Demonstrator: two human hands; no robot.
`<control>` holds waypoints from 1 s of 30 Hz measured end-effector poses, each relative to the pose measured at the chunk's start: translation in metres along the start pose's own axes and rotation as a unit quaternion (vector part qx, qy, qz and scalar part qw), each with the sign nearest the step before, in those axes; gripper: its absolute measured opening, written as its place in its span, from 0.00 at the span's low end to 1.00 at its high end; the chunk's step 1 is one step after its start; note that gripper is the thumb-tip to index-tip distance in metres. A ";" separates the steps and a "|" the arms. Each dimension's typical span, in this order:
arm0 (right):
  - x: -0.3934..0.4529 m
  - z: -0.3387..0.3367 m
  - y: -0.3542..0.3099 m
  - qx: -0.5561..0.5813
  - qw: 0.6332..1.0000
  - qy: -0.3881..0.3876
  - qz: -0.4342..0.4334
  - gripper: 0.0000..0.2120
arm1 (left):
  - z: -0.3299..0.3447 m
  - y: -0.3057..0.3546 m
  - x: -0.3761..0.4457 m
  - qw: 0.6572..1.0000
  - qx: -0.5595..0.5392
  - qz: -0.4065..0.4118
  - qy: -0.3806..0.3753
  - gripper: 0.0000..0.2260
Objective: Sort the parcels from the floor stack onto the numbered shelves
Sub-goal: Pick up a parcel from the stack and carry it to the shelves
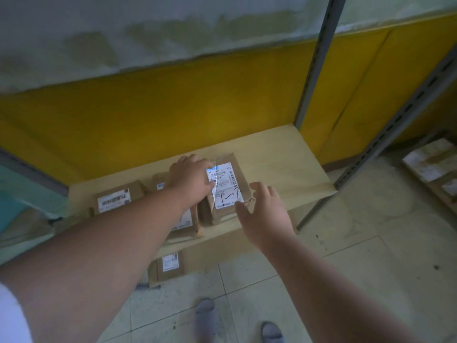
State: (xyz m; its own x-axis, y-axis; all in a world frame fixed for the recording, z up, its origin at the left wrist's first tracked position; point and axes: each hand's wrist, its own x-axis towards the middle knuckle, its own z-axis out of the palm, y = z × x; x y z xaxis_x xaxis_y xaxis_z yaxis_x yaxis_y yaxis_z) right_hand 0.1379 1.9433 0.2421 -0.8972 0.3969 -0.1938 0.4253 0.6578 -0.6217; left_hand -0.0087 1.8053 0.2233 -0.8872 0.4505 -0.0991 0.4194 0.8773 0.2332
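A brown parcel (228,186) with a white label marked "1-7" lies on the low wooden shelf (284,154). My left hand (190,178) lies on its left side, fingers bent over the far top edge and thumb on the label. My right hand (264,214) hovers by the parcel's near right corner, fingers spread, holding nothing. Two more brown parcels sit to the left on the shelf: one (116,198) at the far left, one (184,222) partly under my left forearm.
Another brown parcel (173,264) lies on the tiled floor under the shelf's front edge. Grey metal rack posts (314,65) stand at the right. More boxes (432,164) sit on a low shelf at far right. My feet (205,315) are near the bottom.
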 end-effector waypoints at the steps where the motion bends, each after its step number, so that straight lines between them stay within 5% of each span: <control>1: -0.008 -0.009 -0.003 -0.005 1.000 0.010 -0.026 0.22 | -0.001 0.006 -0.013 1.000 -0.012 -0.008 0.003 0.22; 7: -0.052 -0.055 -0.011 0.000 0.985 0.052 -0.167 0.23 | -0.015 0.038 -0.101 0.991 -0.079 -0.082 0.068 0.19; 16: -0.141 -0.068 -0.072 0.013 0.947 0.015 -0.321 0.22 | -0.038 0.036 -0.256 0.954 -0.140 -0.206 0.168 0.21; 30: -0.363 0.109 -0.292 0.027 0.821 -0.148 -0.551 0.24 | -0.070 -0.170 -0.589 0.879 -0.094 -0.414 0.218 0.22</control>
State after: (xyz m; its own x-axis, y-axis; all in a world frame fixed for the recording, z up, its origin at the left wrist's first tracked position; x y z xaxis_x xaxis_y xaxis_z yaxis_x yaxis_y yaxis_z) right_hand 0.3264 1.5374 0.4115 -0.7261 -0.5981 0.3391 -0.6634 0.4797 -0.5743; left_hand 0.4286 1.3789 0.3095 -0.8801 -0.4709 0.0605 -0.4065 0.8133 0.4162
